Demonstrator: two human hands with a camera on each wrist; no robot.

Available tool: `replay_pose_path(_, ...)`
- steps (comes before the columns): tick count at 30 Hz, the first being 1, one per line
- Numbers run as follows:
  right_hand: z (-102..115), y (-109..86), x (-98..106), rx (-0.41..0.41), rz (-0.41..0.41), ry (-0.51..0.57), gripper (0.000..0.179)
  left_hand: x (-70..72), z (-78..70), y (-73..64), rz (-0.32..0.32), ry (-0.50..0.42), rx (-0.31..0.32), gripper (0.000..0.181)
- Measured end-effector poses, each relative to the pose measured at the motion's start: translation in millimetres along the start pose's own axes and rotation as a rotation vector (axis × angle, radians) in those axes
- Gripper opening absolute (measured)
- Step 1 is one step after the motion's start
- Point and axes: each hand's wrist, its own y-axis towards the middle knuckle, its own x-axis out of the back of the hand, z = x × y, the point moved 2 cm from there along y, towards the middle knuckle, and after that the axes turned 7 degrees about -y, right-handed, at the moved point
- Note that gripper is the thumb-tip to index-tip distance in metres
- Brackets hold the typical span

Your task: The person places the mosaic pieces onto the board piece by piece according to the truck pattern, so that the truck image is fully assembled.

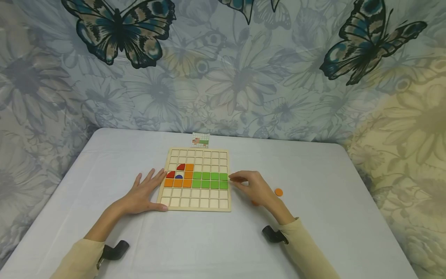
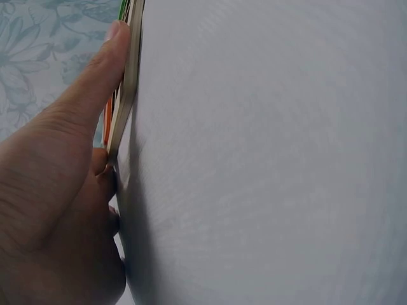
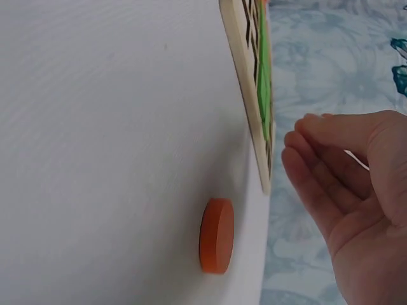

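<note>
A wooden grid board (image 1: 204, 202) lies on the table, with orange squares (image 1: 188, 174), red quarter-rounds (image 1: 180, 167), a blue half-round (image 1: 179, 176) and a block of green squares (image 1: 210, 180) set in its cells. Along the board's left side rests my left hand (image 1: 141, 195), fingers spread; its thumb (image 2: 102, 70) touches the front left corner. By the right edge, level with the green squares, hovers my right hand (image 1: 252, 188). Its thumb and fingertips (image 3: 308, 124) come together, and no piece shows between them. An orange disc (image 3: 216, 236) lies flat on the cloth below it.
A small picture card (image 1: 200, 140) sits behind the board's far edge. Right of the right wrist lies an orange disc (image 1: 278, 192); another orange piece (image 1: 255, 203) is partly hidden under that wrist. White cloth (image 1: 195, 248) covers the table. Behind it hangs butterfly-patterned fabric (image 1: 244, 85).
</note>
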Motion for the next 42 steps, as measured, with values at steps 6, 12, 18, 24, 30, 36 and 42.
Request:
replay_pose_path(6, -8, -9.2, 6, 0.018, 0.010, 0.043, 0.023, 0.8, -0.3, -2.8, -0.010, 0.002, 0.001, 0.118)
replay_pose_path(12, -18, -24.0, 17, -0.052, 0.035, 0.033, 0.026, 1.1, -2.9, -2.4, -0.010, -0.009, -0.014, 0.117)
replay_pose_path(18, -28, -40.9, 30, -0.078, 0.064, -0.015, 0.027, 0.0, -1.6, -1.0, -0.005, -0.003, -0.017, 0.117)
replay_pose_path(24, -33, -53.6, 37, -0.069, 0.061, -0.045, 0.030, -1.0, 1.3, -0.3, 0.000, 0.002, -0.012, 0.118)
replay_pose_path(30, -37, -63.0, 35, -0.080, 0.110, 0.003, 0.033, -0.8, 0.2, -1.0, -0.009, 0.003, -0.019, 0.118)
replay_pose_path(36, -35, -66.6, 32, -0.031, 0.142, 0.008, 0.037, 0.5, -3.5, -2.3, -0.016, -0.005, -0.026, 0.117)
replay_pose_path(42, -33, -68.6, 29, -0.021, 0.156, -0.045, 0.037, 1.3, -3.1, -1.3, -0.010, -0.005, -0.025, 0.117)
